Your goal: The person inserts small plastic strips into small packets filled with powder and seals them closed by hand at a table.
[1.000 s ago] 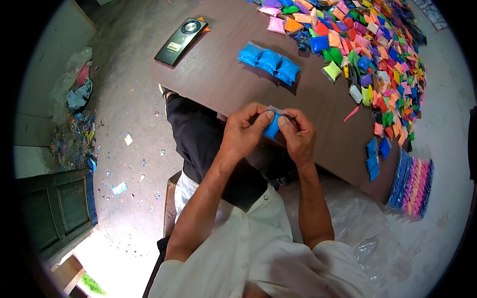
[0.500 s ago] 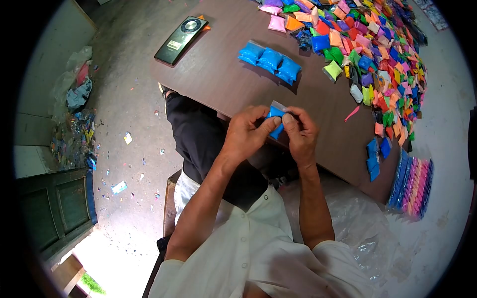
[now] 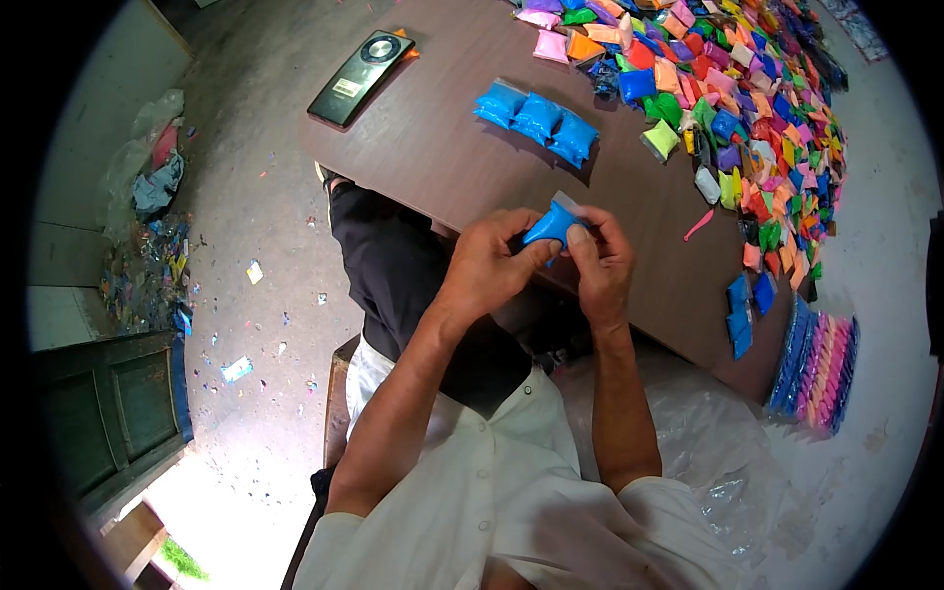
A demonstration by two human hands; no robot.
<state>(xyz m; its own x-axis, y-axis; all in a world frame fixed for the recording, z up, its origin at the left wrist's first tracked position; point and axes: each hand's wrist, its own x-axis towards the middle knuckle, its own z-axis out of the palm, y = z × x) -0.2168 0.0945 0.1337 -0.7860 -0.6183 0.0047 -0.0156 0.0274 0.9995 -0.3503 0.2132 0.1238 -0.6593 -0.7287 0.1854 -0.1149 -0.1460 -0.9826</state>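
Note:
Between my two hands, just over the table's near edge, is a small blue packet (image 3: 553, 228) with a clear strip at its upper end. My left hand (image 3: 489, 258) pinches its left and lower side between thumb and fingers. On the right side my right hand (image 3: 602, 261) grips it, thumb against the front. Fingers hide parts of the packet. Beyond my hands, three blue packets (image 3: 537, 119) lie joined in a row on the brown table (image 3: 423, 147).
A phone (image 3: 361, 79) lies at the table's left end. A large pile of colourful packets (image 3: 728, 108) covers the far right. Blue packets (image 3: 738, 317), a pink tool (image 3: 698, 225) and bundled blue and pink strips (image 3: 814, 369) are at the right.
The blue packet has tilted, its clear end now pointing up and right, with more blue showing. My right hand has shifted slightly right and my grip on the packet has moved.

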